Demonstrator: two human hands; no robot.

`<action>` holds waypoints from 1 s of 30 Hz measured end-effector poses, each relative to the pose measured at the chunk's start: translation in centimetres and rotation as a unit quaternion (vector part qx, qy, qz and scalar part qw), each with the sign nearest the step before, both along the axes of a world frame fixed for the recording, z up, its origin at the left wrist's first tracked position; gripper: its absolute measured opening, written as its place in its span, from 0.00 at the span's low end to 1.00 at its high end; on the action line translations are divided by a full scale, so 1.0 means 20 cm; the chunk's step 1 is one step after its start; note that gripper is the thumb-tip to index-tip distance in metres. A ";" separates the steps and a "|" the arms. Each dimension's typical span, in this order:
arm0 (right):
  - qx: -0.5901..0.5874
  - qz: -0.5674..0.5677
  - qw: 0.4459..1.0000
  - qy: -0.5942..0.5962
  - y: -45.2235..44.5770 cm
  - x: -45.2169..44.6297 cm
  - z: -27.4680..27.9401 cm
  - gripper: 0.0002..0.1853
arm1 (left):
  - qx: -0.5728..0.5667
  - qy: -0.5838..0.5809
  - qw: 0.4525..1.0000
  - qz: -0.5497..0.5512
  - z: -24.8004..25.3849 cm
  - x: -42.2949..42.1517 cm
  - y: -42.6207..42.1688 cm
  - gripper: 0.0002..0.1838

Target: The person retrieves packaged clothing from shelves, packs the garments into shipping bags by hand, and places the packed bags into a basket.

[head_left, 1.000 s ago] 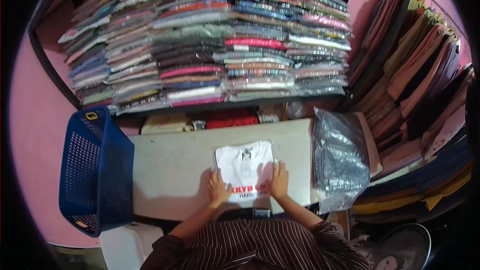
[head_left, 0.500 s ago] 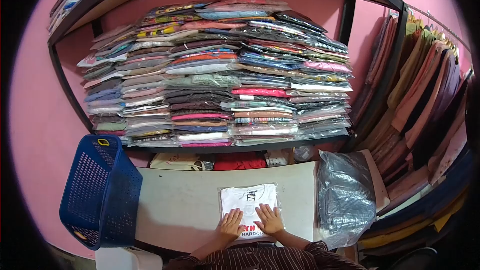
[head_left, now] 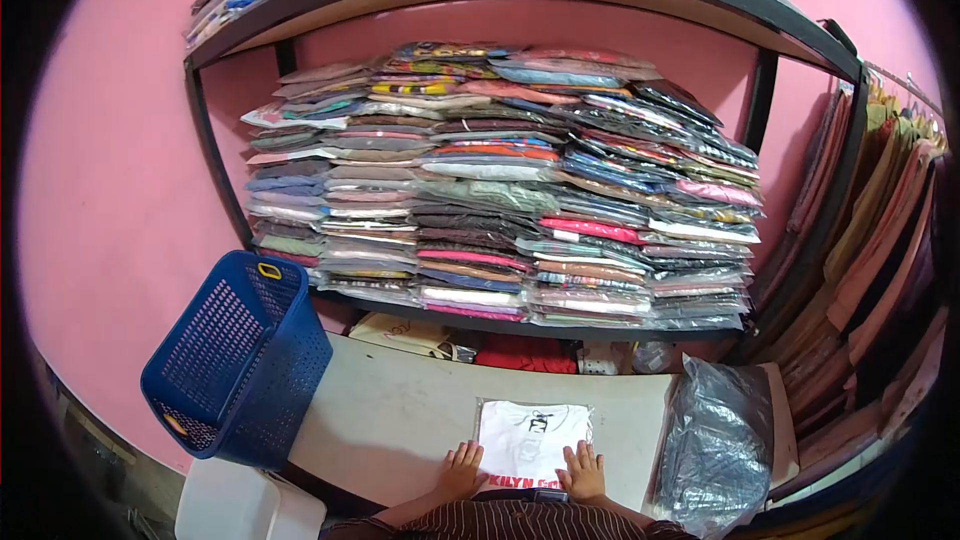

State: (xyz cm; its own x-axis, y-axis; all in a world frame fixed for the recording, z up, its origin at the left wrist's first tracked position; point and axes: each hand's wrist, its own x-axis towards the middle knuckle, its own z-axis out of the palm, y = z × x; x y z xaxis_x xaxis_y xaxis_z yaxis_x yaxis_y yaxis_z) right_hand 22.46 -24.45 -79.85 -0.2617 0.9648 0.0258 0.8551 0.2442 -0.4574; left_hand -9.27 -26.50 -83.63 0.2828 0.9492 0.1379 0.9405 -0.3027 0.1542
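Note:
A folded white shirt [head_left: 535, 440] with red lettering lies in a clear plastic bag on the pale table [head_left: 400, 410]. Over the bag's left edge rests my left hand [head_left: 461, 471], palm down with its fingers spread. On the opposite edge lies my right hand [head_left: 583, 471], its fingers also apart. Neither hand grips anything. The lower end of the shirt is cut off from sight by my striped clothing.
A blue basket [head_left: 290, 370] stands at the table's left end, above a white bin [head_left: 230, 505]. Dark plastic-wrapped goods [head_left: 715, 450] lie at the right. Bagged clothes [head_left: 490, 200] fill the shelf behind; garments [head_left: 880, 230] hang at the right.
The view has tilted up, showing more of the upper shelf. My hands, earlier on the shirt's front, have moved apart to its side edges.

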 end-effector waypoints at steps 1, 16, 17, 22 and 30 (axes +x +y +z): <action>0.011 0.016 1.000 0.002 0.00 0.03 -0.03 0.35 | 0.004 -0.001 1.000 0.007 -0.01 -0.01 -0.01 0.38; 0.301 0.106 0.939 0.126 0.82 -0.44 0.80 0.24 | 0.133 0.095 0.986 0.029 0.01 -0.09 -0.10 0.36; 0.325 0.120 0.931 0.118 0.98 -0.56 1.05 0.25 | 0.135 0.088 0.986 0.031 -0.01 -0.11 -0.12 0.36; 0.546 0.149 0.818 0.099 1.34 -1.01 2.37 0.22 | 0.081 0.040 0.995 0.041 0.04 -0.17 -0.15 0.38; 0.591 -0.030 0.801 -0.093 1.77 -1.23 2.88 0.24 | 0.097 0.022 0.994 0.051 0.00 -0.18 -0.14 0.37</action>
State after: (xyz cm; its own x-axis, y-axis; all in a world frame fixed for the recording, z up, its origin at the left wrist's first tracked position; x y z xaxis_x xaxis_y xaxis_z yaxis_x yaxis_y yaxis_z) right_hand -2.12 11.04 -22.22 -0.3213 0.3058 0.8962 0.9081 0.3679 0.2000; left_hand -12.92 -29.22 -83.63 0.1965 0.9298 0.3113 0.9723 -0.2257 0.0605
